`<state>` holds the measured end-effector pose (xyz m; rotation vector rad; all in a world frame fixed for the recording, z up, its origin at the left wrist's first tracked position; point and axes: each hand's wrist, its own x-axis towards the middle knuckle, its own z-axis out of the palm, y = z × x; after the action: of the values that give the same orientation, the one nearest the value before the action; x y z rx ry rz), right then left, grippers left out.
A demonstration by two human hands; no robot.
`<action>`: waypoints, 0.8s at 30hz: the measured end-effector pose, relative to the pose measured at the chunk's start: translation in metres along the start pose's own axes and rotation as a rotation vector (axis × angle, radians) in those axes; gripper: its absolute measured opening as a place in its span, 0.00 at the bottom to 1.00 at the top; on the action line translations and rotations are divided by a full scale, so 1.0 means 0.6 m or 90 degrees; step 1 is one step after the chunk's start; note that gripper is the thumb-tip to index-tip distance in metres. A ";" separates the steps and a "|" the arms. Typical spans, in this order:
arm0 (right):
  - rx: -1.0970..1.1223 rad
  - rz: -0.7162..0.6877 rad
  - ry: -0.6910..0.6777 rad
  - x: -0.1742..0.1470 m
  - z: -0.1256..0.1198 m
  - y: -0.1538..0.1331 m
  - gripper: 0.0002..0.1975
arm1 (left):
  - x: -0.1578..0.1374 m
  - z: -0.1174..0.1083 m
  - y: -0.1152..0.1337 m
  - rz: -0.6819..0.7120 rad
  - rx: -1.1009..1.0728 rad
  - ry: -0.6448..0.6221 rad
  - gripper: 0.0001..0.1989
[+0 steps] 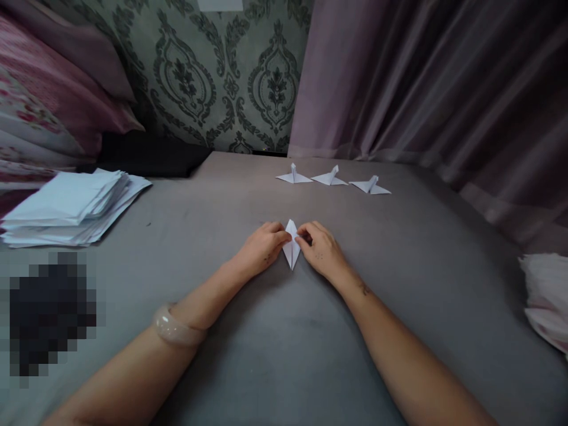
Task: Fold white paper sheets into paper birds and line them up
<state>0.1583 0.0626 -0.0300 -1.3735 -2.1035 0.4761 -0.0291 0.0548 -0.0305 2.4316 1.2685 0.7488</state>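
Observation:
A small white folded paper (291, 251), shaped like a narrow diamond with a crease down its middle, lies on the grey surface in front of me. My left hand (267, 244) pinches its left edge, the thumb resting on top. On the other side my right hand (320, 245) holds the right edge with thumb and fingers curled in. Both thumbs nearly meet over the paper's centre. Farther back three folded paper birds stand in a row: a left one (293, 175), a middle one (331, 177) and a right one (371, 186), each with wings spread flat.
A stack of white paper (62, 204) lies at the left, with a flat black item (151, 155) behind it. A pixelated dark patch (51, 313) covers something at lower left. Purple curtains (346, 77) hang along the back right; whitish fabric (548, 296) bunches at the right edge.

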 end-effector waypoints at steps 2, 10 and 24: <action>-0.044 0.027 0.020 -0.001 0.001 0.001 0.03 | -0.001 0.001 0.000 -0.014 -0.010 0.005 0.14; 0.019 0.036 -0.009 -0.002 -0.003 0.008 0.04 | 0.002 -0.005 -0.002 -0.167 -0.092 0.033 0.09; 0.070 0.062 0.030 -0.003 0.002 0.000 0.04 | 0.002 -0.002 -0.002 -0.172 -0.186 0.060 0.06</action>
<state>0.1578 0.0610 -0.0314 -1.4140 -1.9493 0.5849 -0.0298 0.0567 -0.0299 1.9688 1.3775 0.9066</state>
